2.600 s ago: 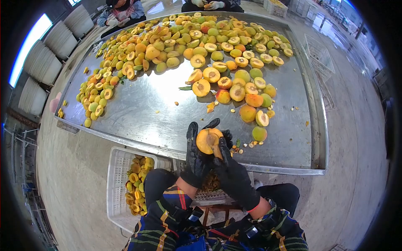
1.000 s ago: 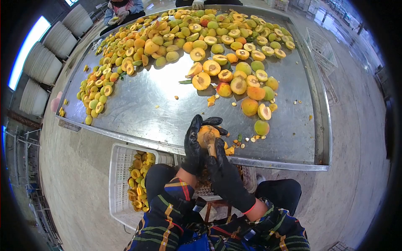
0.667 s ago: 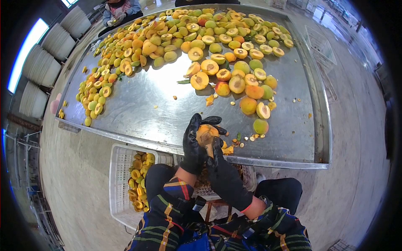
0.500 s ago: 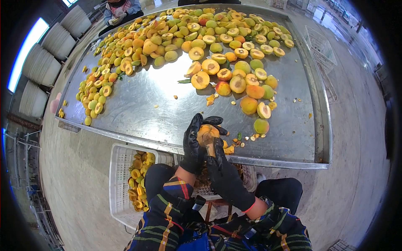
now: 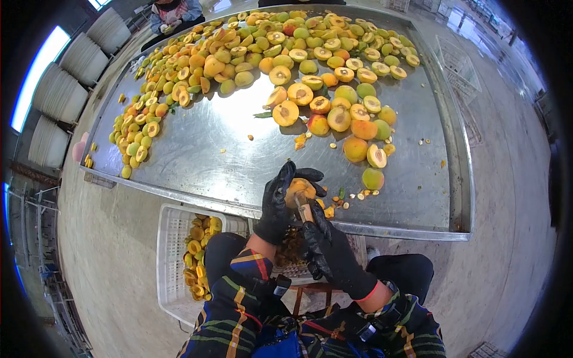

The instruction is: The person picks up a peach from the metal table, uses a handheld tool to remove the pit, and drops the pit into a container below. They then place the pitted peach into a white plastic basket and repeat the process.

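Both my hands wear black gloves and meet at the near edge of a steel table (image 5: 203, 161). My left hand (image 5: 277, 203) cups an orange peach half (image 5: 298, 190), cut face up. My right hand (image 5: 325, 244) grips a wooden-handled pitting tool (image 5: 305, 210) whose tip is pressed into the fruit. Just to the right of the fruit, small pits and scraps (image 5: 343, 204) lie on the steel. Past my hands, a cluster of whole and halved peaches (image 5: 337, 116) sits on the table.
A big heap of peaches (image 5: 239, 48) covers the table's far side. A white crate (image 5: 173, 256) with halved fruit stands on the floor at my left knee; another crate (image 5: 292, 250) sits under my hands. Other people work at the far edge (image 5: 173, 12). White tubs (image 5: 59, 89) are stacked left.
My right hand has dropped lower and drawn back toward me with the tool still at the fruit. The left hand has kept the peach half at the table's edge, turning it slightly.
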`<state>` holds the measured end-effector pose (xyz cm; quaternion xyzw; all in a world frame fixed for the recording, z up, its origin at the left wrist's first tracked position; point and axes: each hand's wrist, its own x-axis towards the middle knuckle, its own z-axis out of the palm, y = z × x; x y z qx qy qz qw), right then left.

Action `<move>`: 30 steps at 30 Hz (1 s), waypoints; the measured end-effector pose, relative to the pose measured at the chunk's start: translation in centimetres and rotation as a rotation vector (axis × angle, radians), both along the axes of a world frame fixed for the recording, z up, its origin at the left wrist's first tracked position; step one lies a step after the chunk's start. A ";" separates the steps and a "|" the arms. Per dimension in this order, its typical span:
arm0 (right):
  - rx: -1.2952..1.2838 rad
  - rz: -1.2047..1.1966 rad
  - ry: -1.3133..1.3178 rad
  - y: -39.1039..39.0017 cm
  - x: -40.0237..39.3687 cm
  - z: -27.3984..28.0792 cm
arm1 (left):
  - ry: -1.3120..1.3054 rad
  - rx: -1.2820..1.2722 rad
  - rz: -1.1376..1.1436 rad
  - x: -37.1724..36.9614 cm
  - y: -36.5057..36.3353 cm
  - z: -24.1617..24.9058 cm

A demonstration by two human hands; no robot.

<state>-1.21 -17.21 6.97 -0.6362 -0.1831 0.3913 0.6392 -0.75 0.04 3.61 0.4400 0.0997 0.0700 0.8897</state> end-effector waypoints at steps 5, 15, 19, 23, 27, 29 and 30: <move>-0.057 -0.043 0.180 0.2 -0.1 -0.9 | 0.103 -0.166 0.154 -0.2 -1.4 1.4; 0.048 -0.172 0.217 0.9 -1.2 -0.6 | 0.180 0.403 0.358 0.1 -2.8 0.5; 0.078 -0.068 0.573 -0.2 0.3 2.9 | 0.171 0.414 0.331 -0.3 -2.4 -0.5; 0.030 -0.003 0.248 -0.5 -0.2 1.5 | 0.193 0.355 0.366 -0.1 -2.9 -0.5; 0.008 -0.083 0.412 -0.1 -0.1 1.6 | 0.204 0.300 0.387 0.1 -3.1 0.9; 0.030 -0.086 0.554 -0.2 -0.1 1.1 | 0.188 0.299 0.376 0.0 -2.9 0.8; 0.135 -0.074 0.045 -0.3 -0.2 -0.3 | 0.207 0.387 0.379 0.0 -2.8 0.5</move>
